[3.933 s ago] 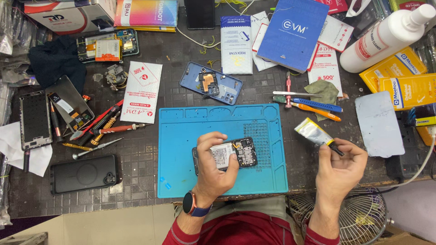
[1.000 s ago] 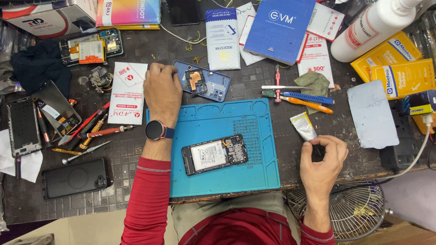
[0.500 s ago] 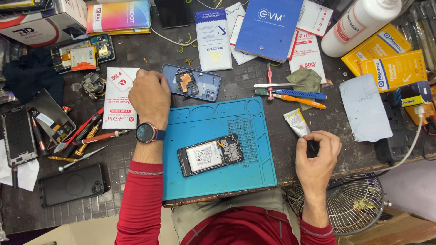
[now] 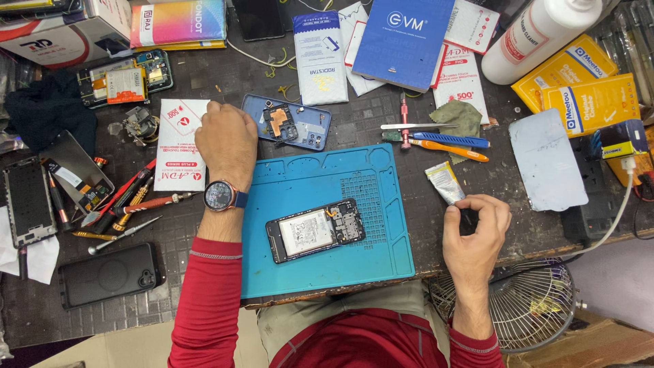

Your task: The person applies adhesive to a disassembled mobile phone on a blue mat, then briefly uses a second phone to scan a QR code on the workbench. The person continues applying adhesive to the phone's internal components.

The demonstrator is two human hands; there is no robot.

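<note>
An opened phone point(image 4: 315, 230) with its battery and boards showing lies flat on the blue work mat point(image 4: 320, 272); neither hand touches it. My left hand point(image 4: 228, 142), a watch on its wrist, is stretched past the mat's far left corner. Its fingers are curled under, knuckles up, right against the left end of a blue phone back cover point(image 4: 293, 126) and over a white packet point(image 4: 178, 144). What its fingers grip is hidden. My right hand point(image 4: 477, 228) rests at the table's front edge, pinching the black-capped end of a small silver tube point(image 4: 444, 181).
Screwdrivers and tweezers point(image 4: 126, 201) lie left of the mat, with a black phone point(image 4: 109, 276) below them. Pens and tools point(image 4: 436, 140), a grey sheet point(image 4: 548, 160), yellow boxes point(image 4: 586, 82) and a white bottle point(image 4: 538, 31) fill the right. A wire fan point(image 4: 518, 307) sits under the table edge.
My left hand has let go of the opened phone, left it on the mat and reached up to the blue back cover, where it stays. My right hand keeps the tube.
</note>
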